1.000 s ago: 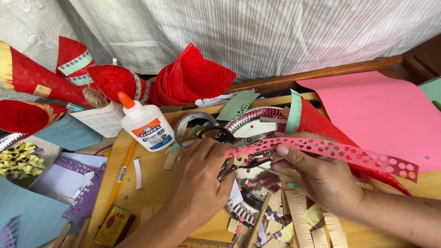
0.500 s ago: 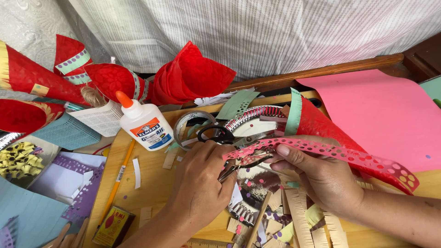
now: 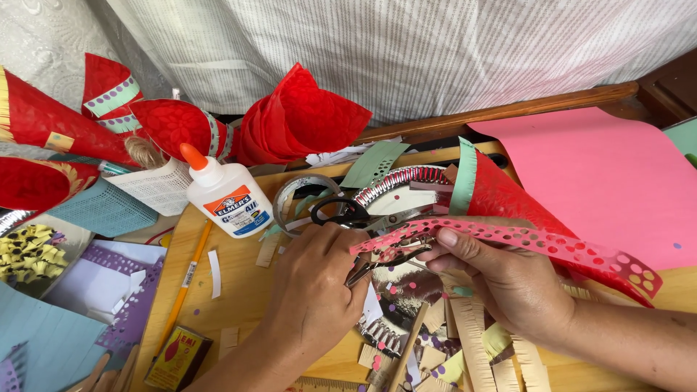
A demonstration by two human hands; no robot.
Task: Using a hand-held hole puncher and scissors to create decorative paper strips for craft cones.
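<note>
The wooden table [image 3: 225, 290] is crowded almost edge to edge, and the biggest single piece on it, a pink paper sheet [image 3: 610, 174], covers the far right corner and runs off its edge. Along the back, against the pale striped cloth, several red paper cones [image 3: 298, 120] stand finished with trim bands already on them, so a good share of the making looks done; one more red cone [image 3: 508, 196] lies flat beside the hands with only a green band on it. A white glue bottle [image 3: 225, 196] stands capped to the left, with black-handled scissors [image 3: 341, 212] just beyond the hands. The right hand [image 3: 508, 279] pinches one end of a long pink strip [image 3: 523, 243] punched with round holes, which stretches out rightward over the lying cone. The left hand [image 3: 312, 290] is closed around a small metal hole punch [image 3: 385, 258] set at the strip's near end, so punching seems nearly through and gluing the strip on still ahead. Free room is scant: cut scraps litter the near edge, and only a narrow bare patch shows by the yellow pencil [image 3: 185, 279].
</note>
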